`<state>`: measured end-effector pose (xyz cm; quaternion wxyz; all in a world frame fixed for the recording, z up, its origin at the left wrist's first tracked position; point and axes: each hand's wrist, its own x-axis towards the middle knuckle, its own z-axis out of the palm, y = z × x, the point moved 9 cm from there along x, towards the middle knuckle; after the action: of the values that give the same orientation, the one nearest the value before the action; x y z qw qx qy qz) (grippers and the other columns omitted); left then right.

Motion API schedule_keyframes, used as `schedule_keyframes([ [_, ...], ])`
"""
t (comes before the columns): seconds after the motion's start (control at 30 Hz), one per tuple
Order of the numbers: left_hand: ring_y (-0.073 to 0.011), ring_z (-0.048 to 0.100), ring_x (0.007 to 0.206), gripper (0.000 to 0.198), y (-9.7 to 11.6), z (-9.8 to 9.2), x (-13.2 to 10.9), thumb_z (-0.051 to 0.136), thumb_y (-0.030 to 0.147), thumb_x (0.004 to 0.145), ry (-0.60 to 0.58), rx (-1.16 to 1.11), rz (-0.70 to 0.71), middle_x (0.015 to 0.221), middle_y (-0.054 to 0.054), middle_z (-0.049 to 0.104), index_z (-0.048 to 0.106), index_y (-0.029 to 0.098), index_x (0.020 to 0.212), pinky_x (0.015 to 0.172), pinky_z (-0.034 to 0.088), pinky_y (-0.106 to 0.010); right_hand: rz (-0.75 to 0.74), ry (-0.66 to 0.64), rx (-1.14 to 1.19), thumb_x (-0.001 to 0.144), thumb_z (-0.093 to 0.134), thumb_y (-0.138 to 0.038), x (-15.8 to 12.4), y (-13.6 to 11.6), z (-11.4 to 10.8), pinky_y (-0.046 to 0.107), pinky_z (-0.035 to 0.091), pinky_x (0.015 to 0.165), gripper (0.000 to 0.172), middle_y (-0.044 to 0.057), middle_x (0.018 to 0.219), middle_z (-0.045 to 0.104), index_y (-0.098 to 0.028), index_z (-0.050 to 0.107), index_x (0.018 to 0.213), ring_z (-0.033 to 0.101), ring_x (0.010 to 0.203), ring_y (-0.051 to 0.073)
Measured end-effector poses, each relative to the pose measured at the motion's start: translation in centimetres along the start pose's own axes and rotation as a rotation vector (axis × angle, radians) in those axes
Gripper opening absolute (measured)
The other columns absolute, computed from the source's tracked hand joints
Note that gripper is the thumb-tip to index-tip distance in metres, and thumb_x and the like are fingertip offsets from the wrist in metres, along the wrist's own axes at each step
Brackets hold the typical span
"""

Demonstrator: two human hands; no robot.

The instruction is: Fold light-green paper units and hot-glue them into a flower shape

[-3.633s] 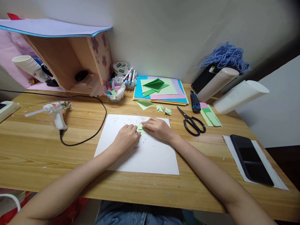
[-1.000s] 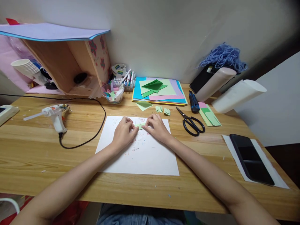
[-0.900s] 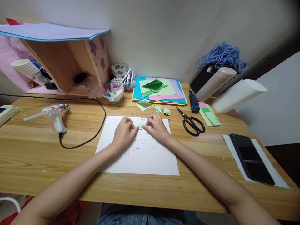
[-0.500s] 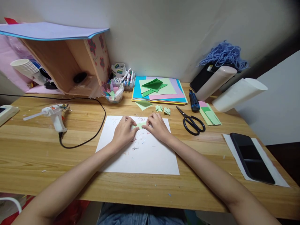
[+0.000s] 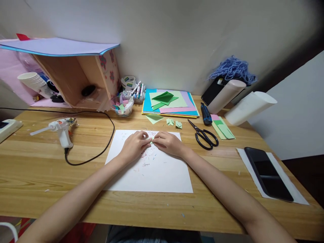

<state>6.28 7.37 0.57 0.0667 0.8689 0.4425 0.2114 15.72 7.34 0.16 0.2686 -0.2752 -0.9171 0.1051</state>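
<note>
Both my hands rest on a white sheet of paper [image 5: 157,172] on the wooden desk [image 5: 37,162]. My left hand [image 5: 135,146] and my right hand [image 5: 168,143] meet fingertip to fingertip over a small light green folded paper [image 5: 152,140]. Each hand pinches one side of it against the sheet. Most of the green piece is hidden under my fingers. Two small folded green pieces [image 5: 174,123] lie just beyond the sheet, with a green paper triangle [image 5: 154,118] beside them.
Black scissors [image 5: 204,136] and a blue utility knife [image 5: 206,114] lie to the right. A stack of coloured paper [image 5: 169,101] sits at the back. A glue gun [image 5: 60,128] with its black cord is at the left. A dark phone [image 5: 268,173] lies at the right edge.
My hands have closed together over the green paper, hiding more of it. The camera has tilted, so everything sits slightly lower in the frame.
</note>
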Motion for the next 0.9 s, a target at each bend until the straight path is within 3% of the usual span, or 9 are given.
schedule_keyframes([
  [0.2,-0.0198,0.053,0.088,0.022,1.4,-0.1,-0.1,0.043,0.025,0.087,0.020,0.003,0.131,0.096,-0.006,0.063,0.064,0.023,0.096,0.079,0.038,-0.035,-0.033,0.021,-0.077,0.087,0.042,-0.018,0.4,-1.2,0.0,0.033,0.044,0.070,0.017,0.008,0.081,0.060,-0.019,0.058,0.083,0.054,0.081,0.020],
  [0.33,-0.0182,0.055,0.084,0.021,1.5,-0.6,-0.3,0.041,0.023,0.087,0.086,-0.090,0.133,0.087,-0.006,0.065,0.062,0.020,0.087,0.079,0.038,-0.033,0.066,0.133,0.031,0.085,0.047,-0.019,0.5,-1.1,-1.0,0.033,0.044,0.072,0.009,0.007,0.080,0.060,-0.019,0.055,0.082,0.052,0.081,0.019],
  [0.57,-0.0173,0.055,0.067,0.025,0.1,-0.4,-0.5,0.038,0.028,0.088,0.080,-0.126,-0.117,0.069,-0.004,0.061,0.054,0.019,0.071,0.064,0.039,-0.029,0.335,0.167,0.372,0.084,0.050,-0.024,0.2,0.8,-0.8,0.028,0.043,0.068,0.010,0.003,0.077,0.060,-0.019,0.056,0.077,0.053,0.071,0.014],
  [0.73,-0.0157,0.061,0.060,0.026,-1.4,0.8,-1.0,0.038,0.032,0.088,-0.038,-0.402,-0.344,0.055,0.001,0.060,0.054,0.020,0.071,0.056,0.038,-0.024,0.475,0.104,0.649,0.083,0.051,-0.028,-0.2,2.2,0.9,0.026,0.045,0.064,0.016,0.004,0.079,0.063,-0.017,0.061,0.080,0.057,0.071,0.014],
  [0.9,-0.0166,0.064,0.060,0.030,-2.1,1.6,-1.5,0.040,0.039,0.086,-0.078,-0.682,-0.472,0.050,0.002,0.055,0.055,0.018,0.070,0.052,0.038,-0.021,0.522,0.101,0.803,0.079,0.054,-0.028,-0.3,2.7,1.3,0.028,0.046,0.067,0.017,0.006,0.084,0.065,-0.015,0.065,0.085,0.059,0.076,0.016],
])
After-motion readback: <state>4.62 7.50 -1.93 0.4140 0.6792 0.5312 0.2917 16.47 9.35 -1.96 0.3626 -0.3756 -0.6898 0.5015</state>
